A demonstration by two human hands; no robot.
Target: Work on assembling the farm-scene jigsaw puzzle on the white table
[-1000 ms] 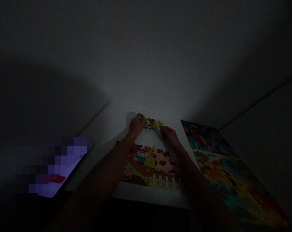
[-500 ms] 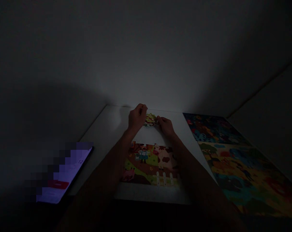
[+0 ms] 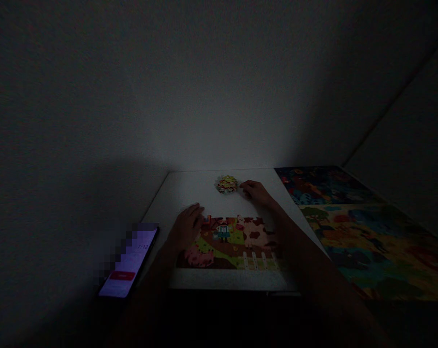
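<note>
Your right hand (image 3: 255,192) lies loose and a bit curled, near 1 o'clock. Its fingertips (image 3: 243,185) sit just beside a small pile of jigsaw pieces (image 3: 226,184) at 12 o'clock, and it holds nothing. Your left hand (image 3: 186,227) is open near 11 o'clock, with nothing in it that you can see. Its fingers are at the edge of a farm puzzle (image 3: 229,244), but it is too dark to tell if they touch. The pieces look thin, light and stiff, like card, so they may slide easily. Pinch one by its edges. A white bench (image 3: 182,198) holds them. A phone (image 3: 128,263) lies at 10 o'clock, and two bright puzzles (image 3: 371,241) lie at 2 o'clock.
</note>
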